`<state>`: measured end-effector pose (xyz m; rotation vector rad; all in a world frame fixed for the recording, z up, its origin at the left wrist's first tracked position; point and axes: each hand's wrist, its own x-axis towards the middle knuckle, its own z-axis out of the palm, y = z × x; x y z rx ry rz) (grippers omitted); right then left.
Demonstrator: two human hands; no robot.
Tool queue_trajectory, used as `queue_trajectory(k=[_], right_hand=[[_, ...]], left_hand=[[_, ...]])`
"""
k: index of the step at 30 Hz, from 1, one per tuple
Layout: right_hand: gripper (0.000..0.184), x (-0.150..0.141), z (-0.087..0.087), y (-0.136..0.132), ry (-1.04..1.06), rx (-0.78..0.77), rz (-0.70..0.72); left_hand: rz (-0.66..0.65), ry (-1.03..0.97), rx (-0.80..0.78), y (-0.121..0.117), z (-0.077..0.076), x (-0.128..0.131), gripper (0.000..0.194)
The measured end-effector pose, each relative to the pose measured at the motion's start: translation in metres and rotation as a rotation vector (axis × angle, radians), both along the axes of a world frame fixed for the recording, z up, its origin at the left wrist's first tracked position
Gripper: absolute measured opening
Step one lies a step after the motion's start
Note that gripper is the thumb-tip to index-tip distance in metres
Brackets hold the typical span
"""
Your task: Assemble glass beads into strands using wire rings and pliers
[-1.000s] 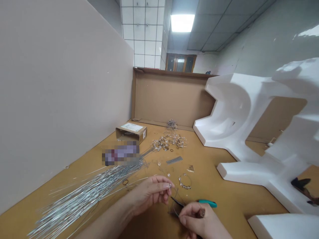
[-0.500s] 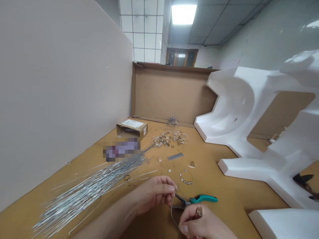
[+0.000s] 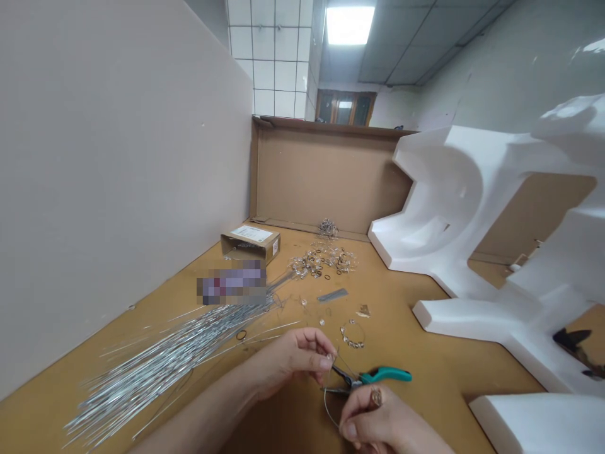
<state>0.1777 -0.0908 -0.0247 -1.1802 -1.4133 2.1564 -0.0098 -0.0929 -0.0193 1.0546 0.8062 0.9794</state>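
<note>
Near the front edge of the table, my left hand (image 3: 309,356) pinches the upper end of a thin curved wire (image 3: 327,403). My right hand (image 3: 373,419), with a ring on one finger, grips the lower end of the same wire, its fingers closed. Between and just beyond both hands lie pliers with teal handles (image 3: 386,374), their jaws toward my left hand. Farther off, a wire loop strung with clear beads (image 3: 352,344) rests on the table.
Left lies a bundle of straight silver wires (image 3: 174,359). Behind it stand a small cardboard box (image 3: 271,247) and a blurred purple item (image 3: 234,282). A heap of clear beads and dark rings (image 3: 321,261) and a flat grey strip (image 3: 333,295) lie mid-table. White foam packaging (image 3: 454,321) borders the right.
My left hand has shifted very slightly, still pinching the wire. My right hand stays almost in place, and the pliers' jaws show a little more between the hands.
</note>
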Motion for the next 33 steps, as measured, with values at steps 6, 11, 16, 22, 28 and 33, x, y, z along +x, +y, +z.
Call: queue_trajectory(k=[6, 11, 16, 22, 28, 33], right_hand=[[0.004, -0.004, -0.007, 0.0, -0.167, 0.223, -0.034], [0.009, -0.006, -0.014, 0.003, -0.174, 0.322, -0.089], [0.027, -0.003, -0.013, 0.008, 0.007, 0.32, -0.211], [0.03, -0.001, -0.006, 0.003, 0.38, 0.11, -0.245], [0.036, 0.001, -0.005, 0.006, 0.367, 0.133, -0.308], [0.042, -0.002, -0.011, 0.009, 0.17, 0.361, -0.391]], left_hand=[[-0.053, 0.153, 0.029, 0.002, 0.001, -0.004, 0.023], [-0.1, 0.156, 0.023, 0.001, -0.001, -0.003, 0.024], [-0.106, 0.215, 0.057, -0.001, -0.003, 0.001, 0.024], [-0.03, 0.148, 0.087, -0.002, -0.009, 0.011, 0.024], [0.156, 0.186, 0.138, 0.002, -0.008, 0.01, 0.024], [0.203, 0.142, 0.124, 0.001, -0.002, 0.011, 0.022]])
